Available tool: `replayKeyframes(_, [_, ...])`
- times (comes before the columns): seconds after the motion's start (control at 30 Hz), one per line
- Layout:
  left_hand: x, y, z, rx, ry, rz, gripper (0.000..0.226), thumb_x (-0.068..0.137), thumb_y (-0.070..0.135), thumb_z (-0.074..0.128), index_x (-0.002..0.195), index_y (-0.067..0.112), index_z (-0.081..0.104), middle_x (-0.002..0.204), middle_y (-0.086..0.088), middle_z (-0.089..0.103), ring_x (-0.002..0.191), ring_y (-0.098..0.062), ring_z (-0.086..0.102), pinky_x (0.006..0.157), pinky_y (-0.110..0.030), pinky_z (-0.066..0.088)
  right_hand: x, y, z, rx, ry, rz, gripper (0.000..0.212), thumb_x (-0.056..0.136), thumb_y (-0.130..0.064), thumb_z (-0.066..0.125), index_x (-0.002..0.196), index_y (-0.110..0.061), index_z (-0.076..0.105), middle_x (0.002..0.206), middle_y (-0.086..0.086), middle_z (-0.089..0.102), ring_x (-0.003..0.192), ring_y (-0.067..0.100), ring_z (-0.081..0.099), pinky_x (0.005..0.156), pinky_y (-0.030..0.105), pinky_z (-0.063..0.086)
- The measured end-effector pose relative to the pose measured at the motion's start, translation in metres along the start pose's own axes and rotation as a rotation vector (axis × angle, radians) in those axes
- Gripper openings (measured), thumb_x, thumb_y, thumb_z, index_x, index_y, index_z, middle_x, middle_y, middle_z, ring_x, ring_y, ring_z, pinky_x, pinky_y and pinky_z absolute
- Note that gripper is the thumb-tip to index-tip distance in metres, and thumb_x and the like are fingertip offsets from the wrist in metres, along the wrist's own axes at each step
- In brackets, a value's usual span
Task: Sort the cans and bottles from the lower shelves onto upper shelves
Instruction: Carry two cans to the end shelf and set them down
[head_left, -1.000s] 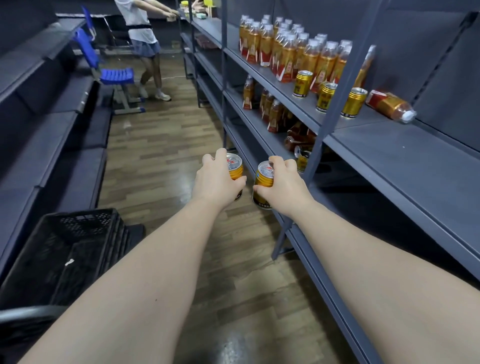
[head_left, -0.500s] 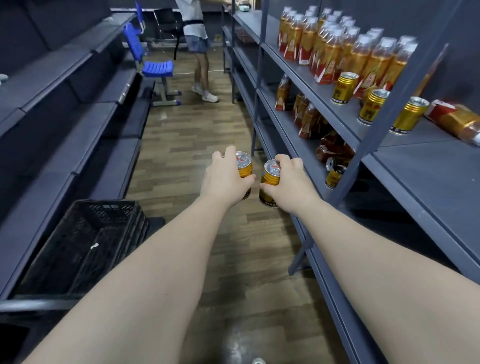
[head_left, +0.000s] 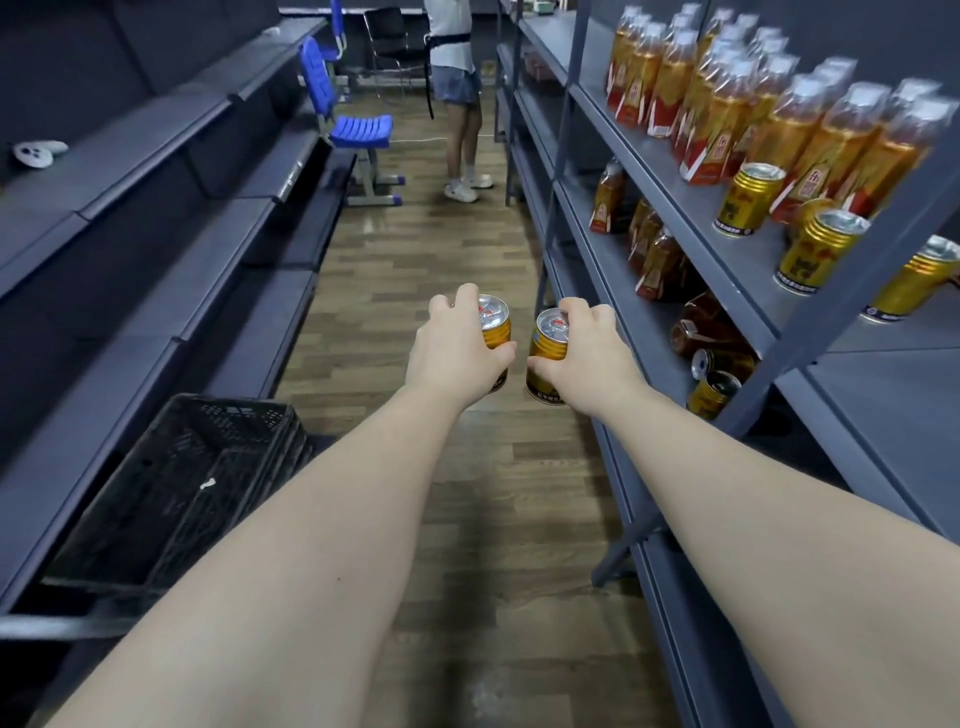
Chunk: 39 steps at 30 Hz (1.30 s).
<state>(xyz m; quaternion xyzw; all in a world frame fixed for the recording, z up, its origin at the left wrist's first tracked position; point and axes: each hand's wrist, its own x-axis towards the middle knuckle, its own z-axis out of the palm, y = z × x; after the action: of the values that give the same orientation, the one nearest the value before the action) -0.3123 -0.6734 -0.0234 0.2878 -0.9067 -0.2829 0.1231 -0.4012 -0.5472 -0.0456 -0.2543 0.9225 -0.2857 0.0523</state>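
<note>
Aisle: left grip (head_left: 457, 353) clasps left can (head_left: 496, 326), right grip (head_left: 589, 353) right can (head_left: 548, 340); crate (head_left: 234, 404) holds scrap (head_left: 208, 484).

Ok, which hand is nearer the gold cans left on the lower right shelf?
Right. The right hand, gripping a gold can, is just left of the shelf cans; the left hand, gripping a second can, is farther left over the wooden floor.
</note>
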Motion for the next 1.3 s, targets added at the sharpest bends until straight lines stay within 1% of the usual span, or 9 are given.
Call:
replayKeyframes(0.13, [0.031,-0.003,0.002,-0.001,0.001,-0.005,0.058,0.088,0.039,0.069,0.135,0.020,0.041,0.124,-0.008,0.044,0.109,-0.034,0.052,0.080,-0.035,0.041,0.028,-0.003,0.004,-0.004,-0.017,-0.013,0.066,0.088,-0.039,0.072,0.140,-0.021,0.034,0.132,0.008,0.035,0.106,0.033,0.057,0.090,0.044,0.052])
replayKeyframes(0.3, [0.076,-0.011,0.007,-0.015,-0.002,0.010,0.057,0.088,0.038,0.069,0.134,0.020,0.041,0.120,-0.005,0.043,0.102,-0.031,0.050,0.078,-0.036,0.043,0.069,-0.005,0.013,0.003,-0.003,-0.005,0.067,0.088,-0.037,0.072,0.141,-0.022,0.033,0.133,0.008,0.034,0.109,0.029,0.055,0.087,0.036,0.050])
replayKeyframes(0.43, [0.110,-0.018,0.007,-0.025,-0.021,0.029,0.057,0.088,0.039,0.069,0.134,0.021,0.041,0.121,-0.006,0.043,0.095,-0.026,0.043,0.079,-0.037,0.043,0.099,-0.010,0.020,0.001,0.003,0.032,0.070,0.088,-0.038,0.073,0.143,-0.023,0.033,0.134,0.007,0.034,0.110,0.030,0.055,0.088,0.037,0.052])
replayKeyframes(0.6, [0.159,-0.032,0.002,-0.042,-0.033,0.035,0.056,0.088,0.039,0.070,0.133,0.021,0.042,0.120,-0.006,0.044,0.094,-0.026,0.044,0.080,-0.037,0.043,0.142,-0.027,0.032,-0.002,0.008,0.054,0.071,0.088,-0.038,0.073,0.145,-0.022,0.032,0.136,0.008,0.034,0.111,0.030,0.055,0.088,0.036,0.051])
replayKeyframes(0.77, [0.196,-0.048,-0.004,-0.043,-0.039,0.043,0.057,0.089,0.039,0.069,0.135,0.022,0.041,0.122,-0.005,0.043,0.095,-0.025,0.041,0.078,-0.035,0.040,0.173,-0.044,0.045,-0.005,0.013,0.057,0.070,0.089,-0.037,0.072,0.144,-0.023,0.032,0.135,0.008,0.034,0.113,0.028,0.054,0.088,0.034,0.050])
replayKeyframes(0.9, [0.220,-0.058,-0.008,-0.047,-0.043,0.046,0.057,0.088,0.039,0.070,0.134,0.023,0.040,0.121,-0.005,0.043,0.097,-0.026,0.046,0.078,-0.036,0.043,0.195,-0.054,0.054,-0.012,0.009,0.059,0.069,0.088,-0.038,0.073,0.143,-0.023,0.032,0.134,0.008,0.035,0.112,0.029,0.055,0.091,0.038,0.053])
replayKeyframes(1.07, [0.246,-0.066,-0.014,-0.048,-0.040,0.048,0.056,0.088,0.039,0.071,0.133,0.023,0.041,0.120,-0.005,0.044,0.101,-0.029,0.051,0.080,-0.038,0.049,0.223,-0.063,0.058,-0.010,0.006,0.058,0.068,0.089,-0.037,0.072,0.142,-0.023,0.033,0.135,0.008,0.034,0.112,0.029,0.055,0.089,0.036,0.051])
replayKeyframes(1.17, [0.262,-0.069,-0.014,-0.035,-0.035,0.037,0.057,0.088,0.039,0.070,0.134,0.023,0.041,0.121,-0.005,0.044,0.098,-0.027,0.047,0.079,-0.037,0.047,0.240,-0.065,0.062,-0.013,-0.007,0.048,0.067,0.088,-0.036,0.073,0.141,-0.023,0.033,0.134,0.008,0.035,0.110,0.029,0.056,0.089,0.036,0.052])
replayKeyframes(1.3, [0.283,-0.072,-0.012,-0.028,-0.022,0.025,0.059,0.089,0.038,0.070,0.137,0.023,0.039,0.124,-0.006,0.044,0.095,-0.025,0.042,0.079,-0.035,0.043,0.268,-0.065,0.070,-0.018,-0.030,0.031,0.071,0.088,-0.036,0.073,0.144,-0.022,0.031,0.136,0.009,0.035,0.114,0.030,0.055,0.094,0.041,0.054])
